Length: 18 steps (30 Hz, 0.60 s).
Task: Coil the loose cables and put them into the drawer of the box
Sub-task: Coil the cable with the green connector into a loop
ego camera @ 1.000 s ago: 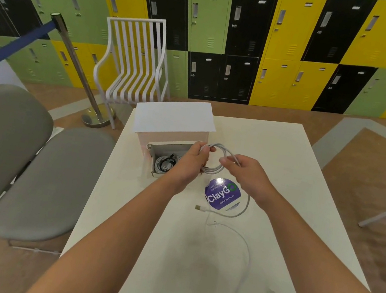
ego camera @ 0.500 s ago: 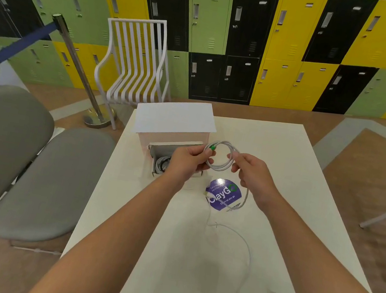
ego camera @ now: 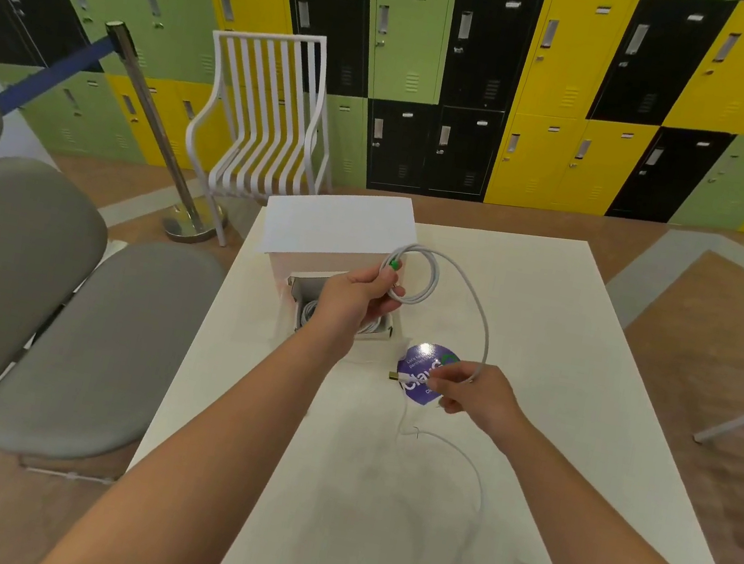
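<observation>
My left hand [ego camera: 360, 297] grips the coil [ego camera: 413, 274] while my right hand [ego camera: 472, 389] pinches its tail [ego camera: 482, 330], ready to wrap another loop.

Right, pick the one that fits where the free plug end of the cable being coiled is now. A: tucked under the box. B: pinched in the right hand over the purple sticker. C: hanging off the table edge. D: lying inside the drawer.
B: the right hand pinches the cable just behind its plug, above the purple sticker, while the left hand holds the loops.
</observation>
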{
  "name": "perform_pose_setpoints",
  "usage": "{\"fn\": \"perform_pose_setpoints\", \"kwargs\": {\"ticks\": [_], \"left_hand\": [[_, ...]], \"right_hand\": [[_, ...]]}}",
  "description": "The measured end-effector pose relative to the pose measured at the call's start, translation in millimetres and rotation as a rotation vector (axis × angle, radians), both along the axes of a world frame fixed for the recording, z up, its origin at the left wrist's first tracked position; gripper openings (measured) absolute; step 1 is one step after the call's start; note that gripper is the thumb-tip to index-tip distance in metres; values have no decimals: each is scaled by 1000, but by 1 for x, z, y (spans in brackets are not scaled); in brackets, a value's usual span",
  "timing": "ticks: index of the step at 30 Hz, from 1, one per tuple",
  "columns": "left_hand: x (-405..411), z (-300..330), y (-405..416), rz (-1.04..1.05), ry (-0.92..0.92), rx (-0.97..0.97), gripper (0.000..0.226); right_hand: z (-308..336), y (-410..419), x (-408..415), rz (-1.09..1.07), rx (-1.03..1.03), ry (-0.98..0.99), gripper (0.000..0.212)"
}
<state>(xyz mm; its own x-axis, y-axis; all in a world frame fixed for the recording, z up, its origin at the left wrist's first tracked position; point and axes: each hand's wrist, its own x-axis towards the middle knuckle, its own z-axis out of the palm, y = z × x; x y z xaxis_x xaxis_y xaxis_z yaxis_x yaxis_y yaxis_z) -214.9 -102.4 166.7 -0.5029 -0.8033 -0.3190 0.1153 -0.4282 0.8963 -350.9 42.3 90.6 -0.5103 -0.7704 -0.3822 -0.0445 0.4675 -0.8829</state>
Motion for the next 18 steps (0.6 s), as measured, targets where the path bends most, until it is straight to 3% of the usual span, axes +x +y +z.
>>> {"fn": "perform_pose_setpoints", "kwargs": {"ticks": [8, 14, 18], "left_hand": [[1, -3, -1, -12, -44, 30, 29], [1, -5, 2, -39, -131, 55, 29], [-1, -6, 5, -59, -138, 68, 30]], "right_hand": [[-1, 1, 3, -147, -91, -280, 19], [21, -15, -3, -410, -344, -500, 13], [32, -20, -6, -464, -390, -558, 17]]}}
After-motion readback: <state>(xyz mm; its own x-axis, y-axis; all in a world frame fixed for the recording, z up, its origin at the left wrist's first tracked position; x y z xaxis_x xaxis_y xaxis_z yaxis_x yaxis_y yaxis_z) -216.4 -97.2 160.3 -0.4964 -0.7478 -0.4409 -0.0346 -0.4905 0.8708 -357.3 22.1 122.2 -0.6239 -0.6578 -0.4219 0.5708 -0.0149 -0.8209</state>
